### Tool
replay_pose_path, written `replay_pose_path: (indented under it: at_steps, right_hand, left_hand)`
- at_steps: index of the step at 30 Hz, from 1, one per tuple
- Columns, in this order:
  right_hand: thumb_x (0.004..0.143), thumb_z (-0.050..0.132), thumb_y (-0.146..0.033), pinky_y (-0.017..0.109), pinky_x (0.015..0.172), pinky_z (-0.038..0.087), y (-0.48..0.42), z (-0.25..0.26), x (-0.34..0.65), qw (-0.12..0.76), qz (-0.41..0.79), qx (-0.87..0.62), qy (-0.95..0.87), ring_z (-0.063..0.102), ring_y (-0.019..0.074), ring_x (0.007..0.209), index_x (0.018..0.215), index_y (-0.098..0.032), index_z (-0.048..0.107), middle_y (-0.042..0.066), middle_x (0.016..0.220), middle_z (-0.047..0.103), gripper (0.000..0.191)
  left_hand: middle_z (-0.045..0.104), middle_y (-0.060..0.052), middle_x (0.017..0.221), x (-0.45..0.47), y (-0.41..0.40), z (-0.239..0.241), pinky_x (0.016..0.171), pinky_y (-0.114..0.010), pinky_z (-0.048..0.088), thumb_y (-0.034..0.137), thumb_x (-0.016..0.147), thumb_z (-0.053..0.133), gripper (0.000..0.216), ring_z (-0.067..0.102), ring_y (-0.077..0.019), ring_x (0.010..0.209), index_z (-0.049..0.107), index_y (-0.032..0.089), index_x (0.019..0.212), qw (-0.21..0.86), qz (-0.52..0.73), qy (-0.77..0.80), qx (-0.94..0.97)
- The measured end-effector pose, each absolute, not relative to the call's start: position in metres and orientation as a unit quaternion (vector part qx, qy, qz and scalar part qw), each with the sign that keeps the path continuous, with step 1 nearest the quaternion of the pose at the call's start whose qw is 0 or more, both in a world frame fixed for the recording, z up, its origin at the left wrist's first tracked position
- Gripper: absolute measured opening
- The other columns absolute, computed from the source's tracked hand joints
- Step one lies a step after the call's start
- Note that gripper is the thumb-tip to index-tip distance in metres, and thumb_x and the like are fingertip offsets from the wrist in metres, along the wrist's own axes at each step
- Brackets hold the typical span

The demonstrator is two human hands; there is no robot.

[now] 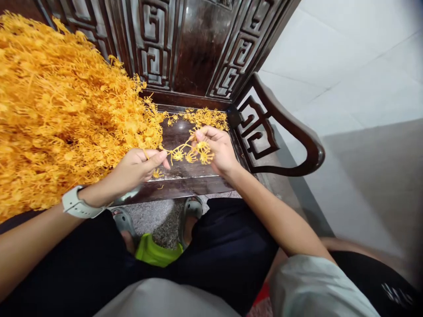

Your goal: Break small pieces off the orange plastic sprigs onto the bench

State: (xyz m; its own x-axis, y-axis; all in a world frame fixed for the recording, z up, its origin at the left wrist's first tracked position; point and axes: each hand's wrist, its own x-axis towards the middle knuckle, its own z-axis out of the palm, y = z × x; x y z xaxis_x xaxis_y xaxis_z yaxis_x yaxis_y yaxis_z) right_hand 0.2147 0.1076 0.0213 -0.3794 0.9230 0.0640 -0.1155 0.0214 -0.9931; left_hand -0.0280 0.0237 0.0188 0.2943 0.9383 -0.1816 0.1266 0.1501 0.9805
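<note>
My left hand (139, 167) pinches the stem end of a yellow plastic flower sprig (185, 153) over a dark wooden seat (185, 176). My right hand (216, 147) is closed on the sprig's flowered end, fingers curled round the small blossoms. The sprig stretches between both hands. A large heap of the same yellow sprigs (62, 114) lies to the left on the seat, touching my left hand. A smaller pile of yellow pieces (206, 118) lies just behind my right hand.
The carved dark chair back (185, 48) rises behind, and its curved armrest (284, 132) is at the right. A white watch (77, 204) is on my left wrist. My sandalled feet (191, 211) and a green object (155, 252) are below. A pale tiled floor (346, 75) lies to the right.
</note>
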Motion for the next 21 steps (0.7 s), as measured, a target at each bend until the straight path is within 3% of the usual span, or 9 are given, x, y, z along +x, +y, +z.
replay_pose_path:
  at_steps: [7, 12, 14, 18, 21]
  right_hand:
    - [0.089, 0.078, -0.039, 0.027, 0.057, 0.044, 0.130, 0.007, 0.219, 0.469, 0.524, -0.407, -0.583, 0.054, 0.0121, 0.063, 0.080, -0.021, 0.065, 0.001, 0.078, 0.065, 0.024]
    - [0.099, 0.067, -0.056, 0.025, 0.050, 0.038, 0.187, -0.015, 0.282, 0.540, 0.373, -0.519, -0.547, 0.039, 0.0113, 0.050, 0.078, -0.025, 0.048, -0.006, 0.060, 0.041, 0.041]
    - [0.092, 0.074, -0.061, 0.026, 0.054, 0.041, 0.197, -0.027, 0.311, 0.436, 0.334, -0.552, -0.627, 0.047, 0.0127, 0.054, 0.072, -0.024, 0.052, -0.003, 0.058, 0.051, 0.048]
    - [0.079, 0.088, -0.054, 0.031, 0.072, 0.052, 0.186, -0.047, 0.330, 0.057, 0.472, -0.435, -0.765, 0.066, 0.0175, 0.071, 0.079, -0.015, 0.075, 0.006, 0.078, 0.077, 0.041]
    - [0.084, 0.086, -0.047, 0.034, 0.083, 0.054, 0.177, -0.050, 0.318, -0.069, 0.531, -0.341, -0.773, 0.071, 0.0186, 0.080, 0.086, -0.014, 0.082, 0.007, 0.087, 0.082, 0.033]
  left_hand:
    - [0.031, 0.009, 0.046, -0.023, 0.030, 0.021, 0.047, -0.025, 0.019, 0.053, 0.108, 0.057, 0.042, 0.022, -0.0093, 0.044, 0.063, 0.020, 0.082, 0.556, 0.338, 0.494, 0.576]
    - [0.031, 0.009, 0.047, -0.032, 0.024, 0.023, 0.048, -0.024, 0.025, 0.054, 0.106, 0.056, 0.044, 0.025, -0.0099, 0.045, 0.062, 0.020, 0.079, 0.524, 0.309, 0.517, 0.602]
    - [0.030, 0.010, 0.048, -0.042, 0.022, 0.021, 0.050, -0.024, 0.027, 0.055, 0.107, 0.054, 0.045, 0.027, -0.0099, 0.046, 0.064, 0.019, 0.081, 0.504, 0.299, 0.542, 0.602]
    - [0.031, 0.009, 0.051, -0.061, 0.024, 0.015, 0.049, -0.024, 0.022, 0.058, 0.108, 0.057, 0.046, 0.024, -0.0100, 0.049, 0.066, 0.019, 0.087, 0.507, 0.326, 0.586, 0.542]
    - [0.028, 0.008, 0.054, -0.064, 0.030, 0.017, 0.050, -0.026, 0.018, 0.050, 0.107, 0.064, 0.039, 0.020, -0.0093, 0.051, 0.064, 0.019, 0.084, 0.551, 0.403, 0.569, 0.459]
